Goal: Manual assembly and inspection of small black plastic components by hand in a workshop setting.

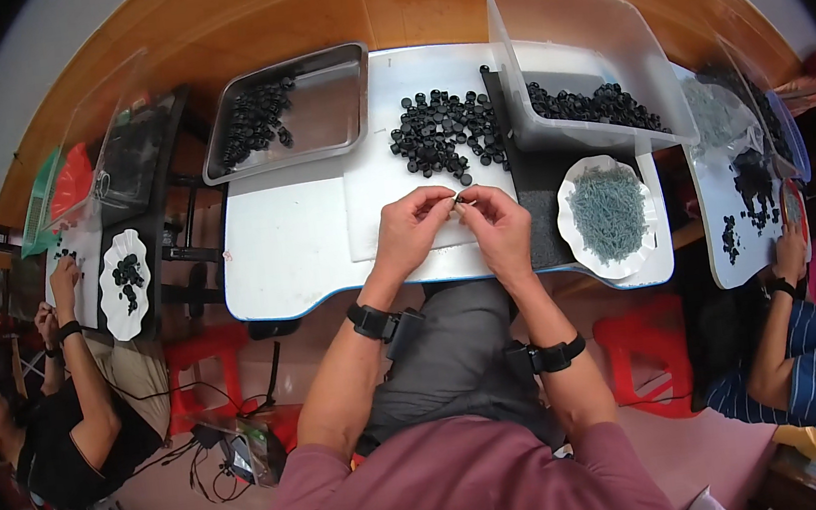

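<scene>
Over the front of the white table [304, 228], my left hand [409, 232] and my right hand [502, 229] meet fingertip to fingertip. Between them they pinch a small black part [459, 200], mostly covered by the fingers. Just beyond my hands lies a loose pile of small round black caps [444, 130]. To the right, a white scalloped plate [577, 254] carries a heap of thin grey-green pieces [609, 212], too fine to name.
A metal tray [333, 123] with black parts [255, 121] stands back left. A clear plastic bin [593, 27] holding more black parts [597, 104] stands back right on a dark mat [535, 180]. People work at side tables; red stools [646, 354] flank me.
</scene>
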`<state>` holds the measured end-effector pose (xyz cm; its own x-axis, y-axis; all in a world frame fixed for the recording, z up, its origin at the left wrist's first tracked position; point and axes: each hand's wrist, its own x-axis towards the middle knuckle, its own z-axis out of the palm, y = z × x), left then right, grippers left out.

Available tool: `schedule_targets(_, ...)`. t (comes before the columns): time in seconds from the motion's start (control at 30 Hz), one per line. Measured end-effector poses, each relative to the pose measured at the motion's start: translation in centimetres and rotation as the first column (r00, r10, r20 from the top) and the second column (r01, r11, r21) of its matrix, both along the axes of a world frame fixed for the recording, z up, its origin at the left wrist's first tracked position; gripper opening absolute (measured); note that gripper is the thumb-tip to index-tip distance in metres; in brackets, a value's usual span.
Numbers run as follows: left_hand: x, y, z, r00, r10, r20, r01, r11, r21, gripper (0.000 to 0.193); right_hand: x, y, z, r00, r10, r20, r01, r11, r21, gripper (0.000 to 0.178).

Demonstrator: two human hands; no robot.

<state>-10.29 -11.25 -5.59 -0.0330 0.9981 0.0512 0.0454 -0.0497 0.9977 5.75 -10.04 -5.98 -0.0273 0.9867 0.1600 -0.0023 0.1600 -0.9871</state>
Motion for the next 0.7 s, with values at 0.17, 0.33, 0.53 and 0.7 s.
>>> schedule_targets(0.17,0.0,0.3,0.5,0.984,0.158,-0.086,-0.143,0.977,0.159,0.025,0.6,-0.2,0.9,0.984,-0.086,0.159,0.063,0.988,0.144,0.019)
schedule_targets(0.33,-1.2,2.3,0.8,0.702,0.466,-0.539,-0.338,0.884,0.324,0.024,1.0,0.2,0.5,0.981,-0.131,0.144,0.113,0.985,0.130,0.017)
schedule_targets(0.53,-1.7,3.5,0.3,0.653,0.435,-0.621,-0.281,0.899,0.335,0.027,1.0,0.1,0.9,0.978,-0.119,0.169,0.096,0.985,0.143,0.018)
schedule_targets(0.7,-1.4,3.3,1.2,0.658,0.411,-0.631,-0.251,0.910,0.331,0.027,0.9,0.2,0.9,0.984,-0.110,0.140,0.089,0.985,0.145,0.018)
